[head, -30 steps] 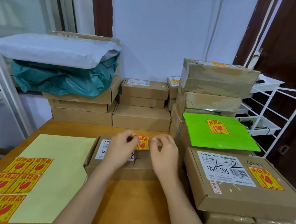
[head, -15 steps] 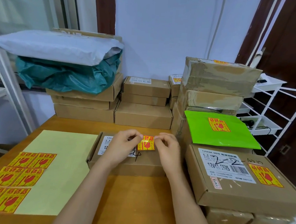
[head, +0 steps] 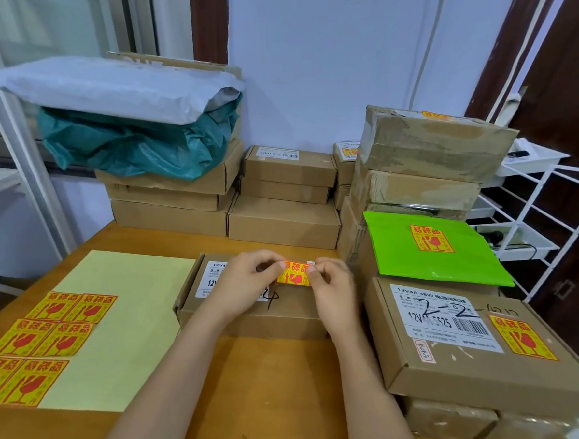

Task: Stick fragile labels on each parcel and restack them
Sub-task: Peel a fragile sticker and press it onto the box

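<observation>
A flat brown parcel (head: 286,312) lies on the wooden table in front of me, with a white address label and a handwritten mark on top. Over its far edge both hands pinch one yellow-and-red fragile label (head: 295,273): my left hand (head: 243,282) takes its left end, my right hand (head: 333,288) its right end. Whether the label touches the box I cannot tell. On the left, a pale yellow backing sheet (head: 129,314) carries several more fragile labels (head: 51,327). To the right stands a labelled parcel (head: 469,362) under a labelled green mailer (head: 432,248).
Brown boxes (head: 283,220) are stacked along the wall behind. A white and a teal poly bag (head: 133,142) lie on the left stack. Taped cartons (head: 427,160) rise at the right rear. A white wire rack (head: 532,214) stands at the far right.
The view has shifted slightly. Both hands have kept pinching the label over the parcel's far edge, and the label now sits a little lower and flatter toward the box top.
</observation>
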### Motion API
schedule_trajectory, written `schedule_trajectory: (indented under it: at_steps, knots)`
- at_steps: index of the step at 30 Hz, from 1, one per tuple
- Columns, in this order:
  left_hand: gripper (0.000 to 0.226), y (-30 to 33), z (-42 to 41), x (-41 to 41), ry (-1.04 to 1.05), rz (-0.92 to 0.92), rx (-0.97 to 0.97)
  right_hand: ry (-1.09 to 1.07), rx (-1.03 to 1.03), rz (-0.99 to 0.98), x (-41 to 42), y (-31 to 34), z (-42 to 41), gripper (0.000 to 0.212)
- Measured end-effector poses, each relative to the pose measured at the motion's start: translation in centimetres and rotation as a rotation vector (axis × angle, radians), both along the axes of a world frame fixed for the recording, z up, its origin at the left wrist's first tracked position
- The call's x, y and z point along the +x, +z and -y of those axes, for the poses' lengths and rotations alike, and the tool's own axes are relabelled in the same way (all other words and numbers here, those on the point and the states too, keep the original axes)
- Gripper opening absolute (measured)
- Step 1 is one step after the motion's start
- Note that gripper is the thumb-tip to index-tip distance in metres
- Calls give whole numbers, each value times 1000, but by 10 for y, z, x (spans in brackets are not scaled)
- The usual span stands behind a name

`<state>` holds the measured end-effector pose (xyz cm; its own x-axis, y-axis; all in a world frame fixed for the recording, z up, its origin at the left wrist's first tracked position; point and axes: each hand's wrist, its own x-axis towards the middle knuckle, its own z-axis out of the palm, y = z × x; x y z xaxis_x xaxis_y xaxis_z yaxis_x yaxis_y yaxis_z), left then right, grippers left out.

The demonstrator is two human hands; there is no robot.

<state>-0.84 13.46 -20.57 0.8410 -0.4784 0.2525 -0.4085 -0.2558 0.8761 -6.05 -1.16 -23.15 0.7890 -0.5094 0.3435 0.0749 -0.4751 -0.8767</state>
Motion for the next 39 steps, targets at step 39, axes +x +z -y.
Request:
schedule_trajectory:
  at_steps: [39]
  knots:
    - [12, -3, 2, 2, 69, 106, 99, 22, -123, -133, -7, 3, -5, 20]
